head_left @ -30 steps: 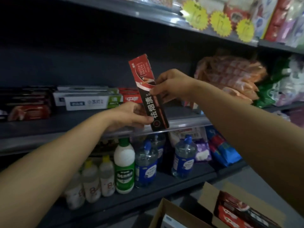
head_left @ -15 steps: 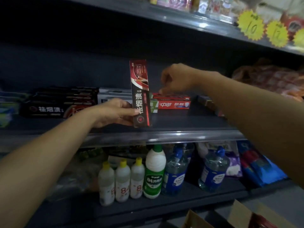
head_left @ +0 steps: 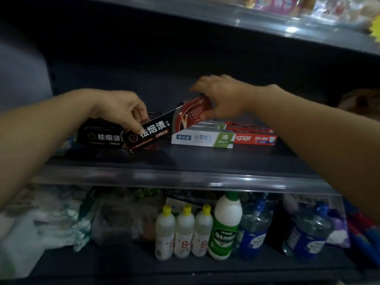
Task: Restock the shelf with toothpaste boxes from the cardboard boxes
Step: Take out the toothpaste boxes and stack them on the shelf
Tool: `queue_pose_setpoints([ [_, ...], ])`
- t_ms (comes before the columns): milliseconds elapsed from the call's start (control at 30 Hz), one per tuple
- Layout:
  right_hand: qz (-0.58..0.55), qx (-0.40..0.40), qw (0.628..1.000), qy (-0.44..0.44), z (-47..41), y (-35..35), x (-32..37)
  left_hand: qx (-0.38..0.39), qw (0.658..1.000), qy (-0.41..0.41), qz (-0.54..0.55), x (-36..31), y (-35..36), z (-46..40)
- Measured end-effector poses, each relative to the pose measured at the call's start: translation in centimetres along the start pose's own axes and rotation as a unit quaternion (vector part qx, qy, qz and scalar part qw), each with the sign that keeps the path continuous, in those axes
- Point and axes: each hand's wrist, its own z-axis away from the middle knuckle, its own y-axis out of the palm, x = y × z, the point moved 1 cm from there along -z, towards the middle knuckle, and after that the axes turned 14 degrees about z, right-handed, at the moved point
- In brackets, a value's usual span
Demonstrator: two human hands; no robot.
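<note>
My left hand (head_left: 121, 108) pinches the black end of the black-and-red toothpaste box (head_left: 164, 125), thumb and fingers curled tightly around its lower edge, while my right hand (head_left: 222, 95) curls over the red end from above, fingers wrapped onto its top edge. I hold the box tilted between the two hands, low on the left and raised on the right, just above the middle shelf (head_left: 185, 161). Its low end sits against a matching black toothpaste box (head_left: 100, 136) lying flat on the left; just beside it to the right lie a white-and-green toothpaste box (head_left: 203, 139) and a red toothpaste box (head_left: 255, 138). Half a second ago the box stood upright in my left hand alone, with my right hand reaching toward the red boxes; now it is tipped nearly level and both hands grip it. Below stand white bottles with yellow caps (head_left: 184, 231).
</note>
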Motion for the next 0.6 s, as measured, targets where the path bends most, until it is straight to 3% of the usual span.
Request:
queue_pose_setpoints([
  [167, -0.169, 0.04, 0.985, 0.006, -2.5, 1.4, 3.3, -0.01, 0.993, -0.006, -0.115, 1.6, -2.4, 1.3],
  [333, -0.305, 0.077, 0.949, 0.026, -4.4, 3.6, 6.9, -0.002, 0.991, -0.037, -0.126, 4.5, -3.6, 2.3],
  [600, -0.342, 0.078, 0.935, 0.056, -7.5, 6.0, 10.6, -0.01, 0.993, -0.056, -0.107, 9.3, -3.4, 2.6],
])
